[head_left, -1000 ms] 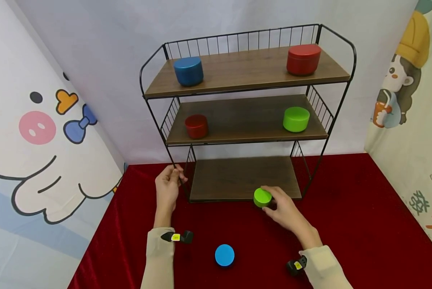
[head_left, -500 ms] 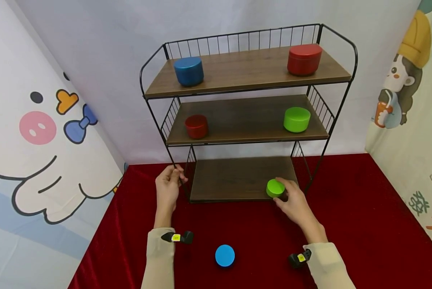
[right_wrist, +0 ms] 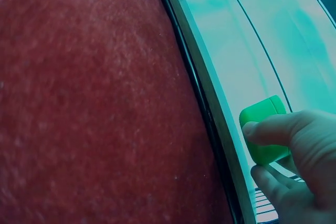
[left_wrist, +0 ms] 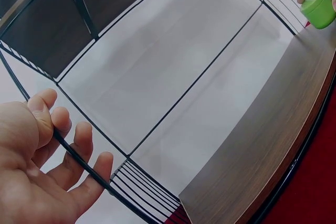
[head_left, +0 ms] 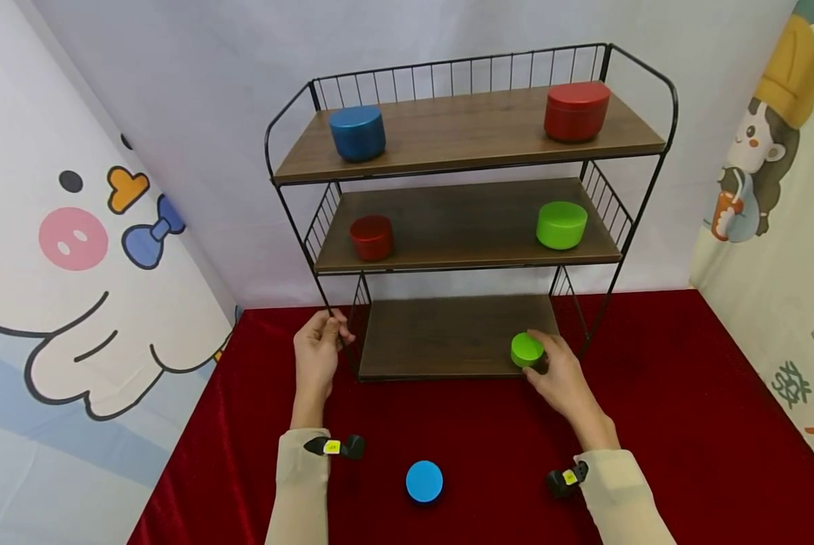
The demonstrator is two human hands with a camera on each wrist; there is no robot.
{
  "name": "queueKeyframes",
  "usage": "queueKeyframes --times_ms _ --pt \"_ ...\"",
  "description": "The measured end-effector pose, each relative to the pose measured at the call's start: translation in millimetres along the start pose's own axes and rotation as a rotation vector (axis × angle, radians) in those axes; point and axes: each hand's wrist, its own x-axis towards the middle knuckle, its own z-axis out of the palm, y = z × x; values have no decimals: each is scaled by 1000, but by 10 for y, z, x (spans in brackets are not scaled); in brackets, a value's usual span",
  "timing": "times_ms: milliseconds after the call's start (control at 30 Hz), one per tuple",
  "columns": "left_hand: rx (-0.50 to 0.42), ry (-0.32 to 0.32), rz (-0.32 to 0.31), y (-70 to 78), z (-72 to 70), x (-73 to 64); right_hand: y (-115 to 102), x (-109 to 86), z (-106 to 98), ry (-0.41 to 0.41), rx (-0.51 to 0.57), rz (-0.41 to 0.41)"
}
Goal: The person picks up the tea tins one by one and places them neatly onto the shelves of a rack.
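My right hand (head_left: 565,378) holds a small green round tin (head_left: 526,350) between thumb and fingers, over the right part of the bottom shelf (head_left: 441,341). The left wrist view has the same green tin (left_wrist: 318,9) near the shelf's far end; whether it touches the wood I cannot tell. On the left, my left hand (head_left: 317,352) grips the black front post (left_wrist: 79,158) of the three-tier rack, thumb on one side and fingers behind. A blue round tin (head_left: 424,481) lies on the red cloth between my forearms.
On the top shelf (head_left: 461,129) stand a larger blue tin (head_left: 358,135) at left and a red tin (head_left: 576,113) at right. A small red tin (head_left: 371,238) and a larger green tin (head_left: 561,225) occupy the middle shelf. Thin black wire sides frame the rack.
My right hand has carried the green tin rightward and farther back, from the bottom shelf's front edge to over its right part. The left hand keeps its grip on the post.
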Motion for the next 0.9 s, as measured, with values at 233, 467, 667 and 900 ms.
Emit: queueKeyframes --times_ms 233,467,667,900 --pt "8 5 5 -3 -3 2 23 -1 0 -11 -30 9" --pt "-11 -2 5 -12 -3 8 50 8 14 -10 -43 3" --pt "-13 2 7 -14 -1 8 80 16 35 -13 -36 8" --pt "-14 1 10 -12 2 8 90 12 37 -28 -39 22"
